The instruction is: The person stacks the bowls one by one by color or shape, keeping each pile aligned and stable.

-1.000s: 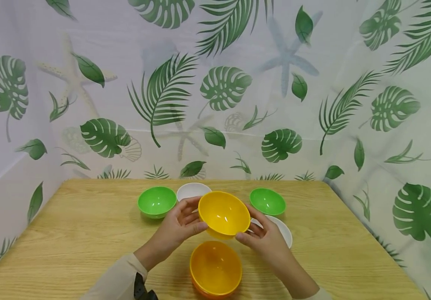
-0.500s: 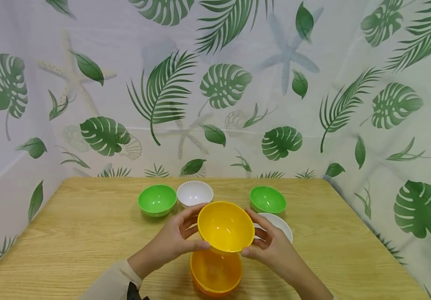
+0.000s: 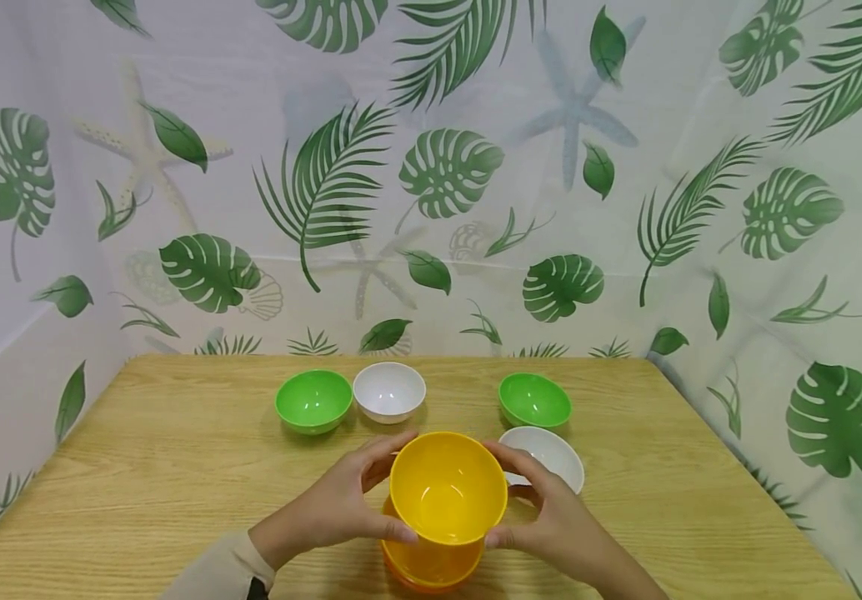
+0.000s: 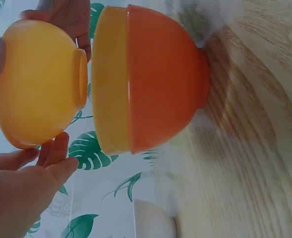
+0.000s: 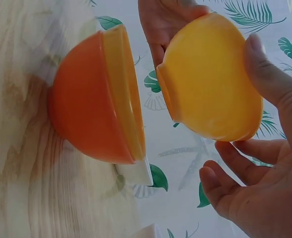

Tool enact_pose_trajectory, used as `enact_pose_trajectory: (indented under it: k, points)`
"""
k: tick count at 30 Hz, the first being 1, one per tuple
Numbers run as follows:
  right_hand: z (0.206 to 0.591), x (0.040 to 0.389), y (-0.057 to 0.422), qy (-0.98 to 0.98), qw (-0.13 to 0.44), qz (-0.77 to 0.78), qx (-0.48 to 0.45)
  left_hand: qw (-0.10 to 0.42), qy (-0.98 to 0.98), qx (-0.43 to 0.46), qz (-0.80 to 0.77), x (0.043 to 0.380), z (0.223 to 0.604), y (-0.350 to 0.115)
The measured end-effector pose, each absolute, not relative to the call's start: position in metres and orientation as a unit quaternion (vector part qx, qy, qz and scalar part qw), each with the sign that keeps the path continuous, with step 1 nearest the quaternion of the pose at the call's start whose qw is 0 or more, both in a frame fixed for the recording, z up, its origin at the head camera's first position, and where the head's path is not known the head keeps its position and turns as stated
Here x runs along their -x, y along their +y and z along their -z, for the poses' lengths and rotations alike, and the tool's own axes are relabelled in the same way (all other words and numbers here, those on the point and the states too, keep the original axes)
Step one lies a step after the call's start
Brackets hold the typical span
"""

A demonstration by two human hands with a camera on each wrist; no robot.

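Both hands hold a yellow bowl by its sides, thumbs at the near rim and fingers behind. The left hand grips its left side, the right hand its right. Below it, on the table, stands a stack: an orange bowl with a yellow bowl nested in it. In both wrist views a gap shows between the foot of the held bowl and the rim of the stack. From the head view the held bowl covers part of the stack.
On the wooden table, a green bowl and a white bowl stand at the back left. Another green bowl stands back right, with a white bowl in front of it, partly behind the right hand. A leaf-patterned cloth hangs behind.
Both hands have brought the yellow bowl down and nearer, from beyond the stack to over it. The white bowl at the back left now shows whole. The other bowls stay in place.
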State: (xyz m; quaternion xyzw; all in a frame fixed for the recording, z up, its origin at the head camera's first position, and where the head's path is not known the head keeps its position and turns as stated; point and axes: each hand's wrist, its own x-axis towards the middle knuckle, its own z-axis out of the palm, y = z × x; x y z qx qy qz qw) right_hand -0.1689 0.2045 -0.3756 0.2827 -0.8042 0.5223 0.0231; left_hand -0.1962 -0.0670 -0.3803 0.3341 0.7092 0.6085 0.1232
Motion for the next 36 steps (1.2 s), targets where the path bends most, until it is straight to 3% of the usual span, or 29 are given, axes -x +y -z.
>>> enact_pose_trajectory:
  k: [13, 27, 36]
  points:
    - [0.392, 0.169, 0.202, -0.828, 0.045, -0.452, -0.328, 0.105, 0.751, -0.346, -0.553, 0.195, 0.394, -0.072]
    - [0.406, 0.170, 0.200, -0.824, 0.014, -0.453, -0.342, 0.127, 0.791, -0.306, -0.515, 0.190, 0.409, -0.074]
    - [0.414, 0.169, 0.199, -0.840, -0.031, -0.453, -0.298, 0.131, 0.792, -0.307, -0.511, 0.189, 0.415, -0.073]
